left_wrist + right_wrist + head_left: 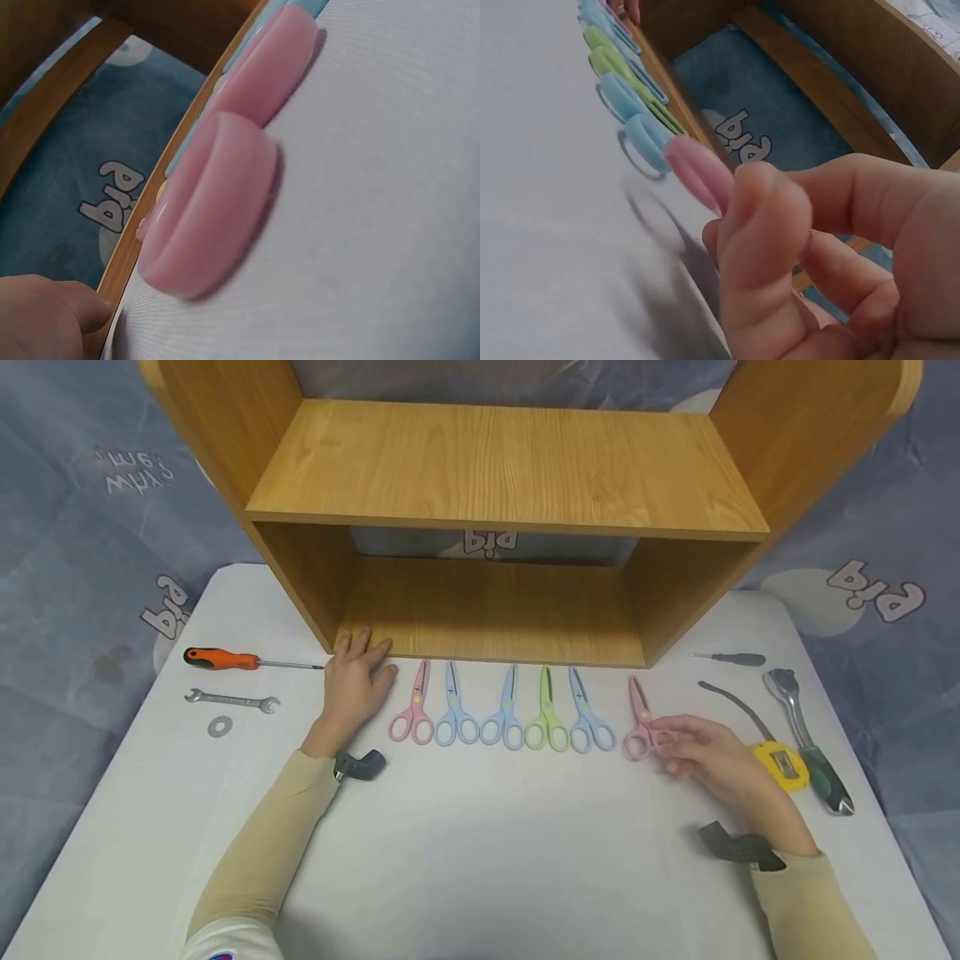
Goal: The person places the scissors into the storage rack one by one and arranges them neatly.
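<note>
My right hand (705,752) pinches one handle ring of a pair of pink scissors (639,739) between thumb and fingers. In the right wrist view the ring (697,169) stands off the white surface, its shadow apart below. My left hand (354,685) lies flat with extended fingers at the front left corner of the wooden shelf (480,652). Beside it is another pair of pink scissors (411,722), its handle rings (214,210) large in the left wrist view. To the right lie blue scissors (456,724), more blue scissors (503,727), green scissors (547,729) and further blue scissors (591,731).
At the left lie an orange screwdriver (221,659), a wrench (232,701) and a washer (220,727). On the right are a small grey screwdriver (738,659), a yellow tape measure (783,766) and a ratchet (823,777). The two-tier shelf stands across the table's (480,852) back.
</note>
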Tool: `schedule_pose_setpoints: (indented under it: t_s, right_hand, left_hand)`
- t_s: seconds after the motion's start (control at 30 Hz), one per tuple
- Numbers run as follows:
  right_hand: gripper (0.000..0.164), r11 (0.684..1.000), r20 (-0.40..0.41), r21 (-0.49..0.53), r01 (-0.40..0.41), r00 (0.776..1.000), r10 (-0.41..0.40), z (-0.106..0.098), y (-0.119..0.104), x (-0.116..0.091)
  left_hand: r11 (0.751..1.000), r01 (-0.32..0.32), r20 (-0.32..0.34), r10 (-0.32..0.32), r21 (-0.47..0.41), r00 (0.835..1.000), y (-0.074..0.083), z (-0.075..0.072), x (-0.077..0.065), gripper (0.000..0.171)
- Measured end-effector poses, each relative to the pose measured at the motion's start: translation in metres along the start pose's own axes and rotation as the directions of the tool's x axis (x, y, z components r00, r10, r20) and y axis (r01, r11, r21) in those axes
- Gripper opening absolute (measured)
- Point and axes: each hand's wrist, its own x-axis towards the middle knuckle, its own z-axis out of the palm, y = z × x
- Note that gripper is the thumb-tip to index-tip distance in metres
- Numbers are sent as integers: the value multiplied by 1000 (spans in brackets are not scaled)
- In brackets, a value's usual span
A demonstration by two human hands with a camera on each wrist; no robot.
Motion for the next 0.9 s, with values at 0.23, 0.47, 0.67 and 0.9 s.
schedule_pose_setpoints:
  t_s: [0.23,0.47,0.67,0.9]
  right_hand:
    - [47,996,32,84,14,999,-16,2,-2,-3]
    - [32,960,47,174,221,972,-232,5,-29,-20]
    - [61,676,231,385,628,643,-730,5,-120,-46]
    - [53,626,183,209,752,599,-780,25,-222,-55]
  left_hand:
    - [1000,18,18,-18,-8,1000,3,-4,-1,49]
    - [1000,19,22,-19,-11,1000,-1,-2,-1,50]
    - [1000,16,3,-16,-24,1000,-2,-1,-2,50]
    - [999,18,17,-18,-27,1000,-3,2,-1,51]
